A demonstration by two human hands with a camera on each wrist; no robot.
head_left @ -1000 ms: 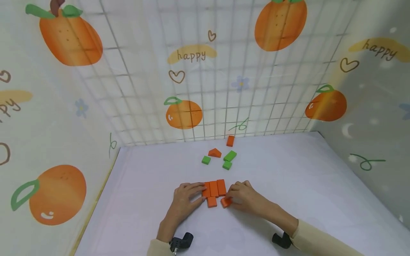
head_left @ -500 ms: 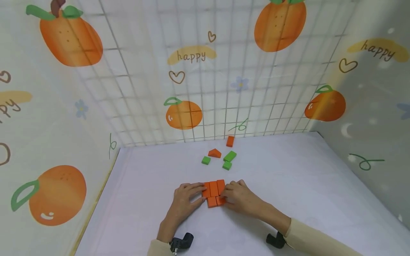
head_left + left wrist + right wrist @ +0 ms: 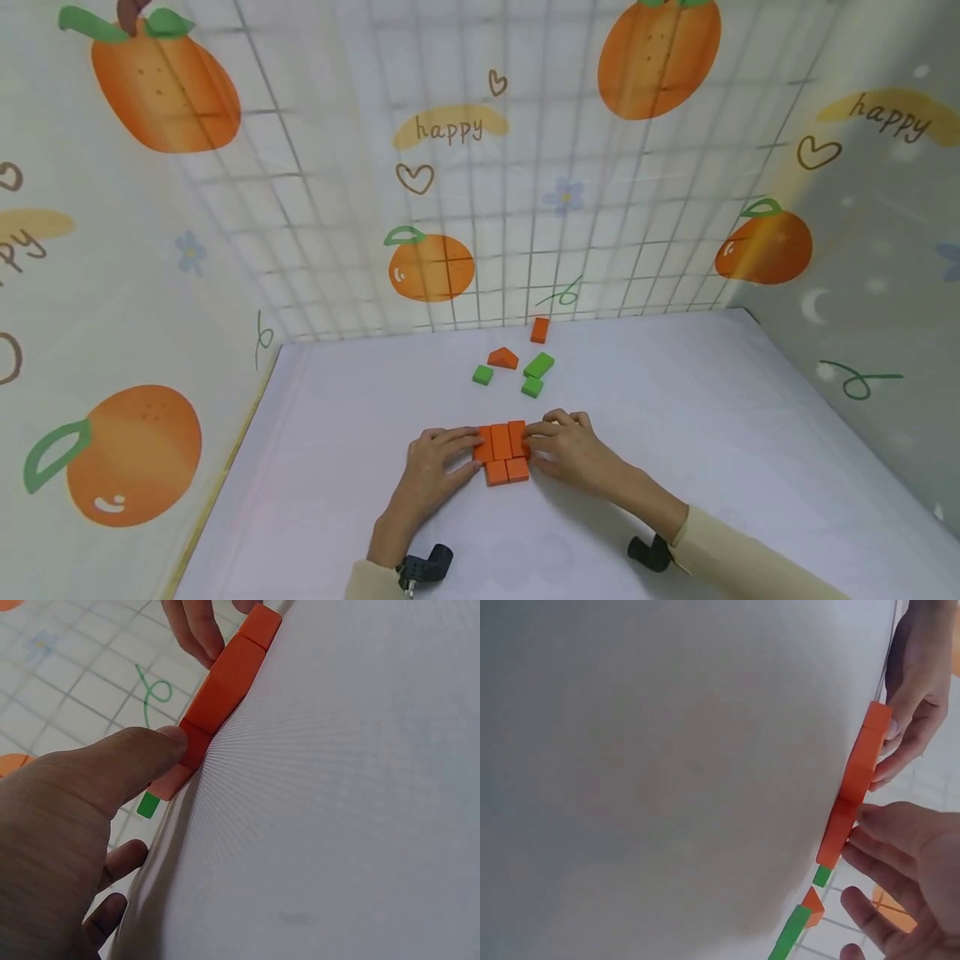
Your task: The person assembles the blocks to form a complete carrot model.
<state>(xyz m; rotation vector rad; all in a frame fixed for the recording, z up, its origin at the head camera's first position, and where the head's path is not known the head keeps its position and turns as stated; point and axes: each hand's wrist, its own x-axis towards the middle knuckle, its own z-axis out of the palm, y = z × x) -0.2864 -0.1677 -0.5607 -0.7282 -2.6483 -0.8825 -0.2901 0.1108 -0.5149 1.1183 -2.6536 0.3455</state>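
Observation:
Three upright-oriented orange rectangular blocks [image 3: 501,442] lie side by side on the white tabletop, with two smaller orange blocks [image 3: 517,470] against their near ends. At the left of this group, my left hand [image 3: 431,467] rests its fingertips and thumb on the leftmost block [image 3: 482,446]. The left wrist view has that thumb [image 3: 161,742] touching an orange side face. My right hand [image 3: 573,450] has its fingers extended against the rightmost block [image 3: 518,438]. In the right wrist view its fingertips [image 3: 866,814] meet the edge of the orange row [image 3: 859,769], other fingers spread.
Farther back lie an orange triangular block [image 3: 503,358], several green blocks [image 3: 538,365] and one orange rectangular block [image 3: 540,330] by the back wall. Printed curtain walls [image 3: 480,208] enclose the tabletop [image 3: 360,392] at the back and sides.
My right hand slid a small orange block left against the other small one, then let go and moved up to the rightmost tall block. The left hand has stayed in place.

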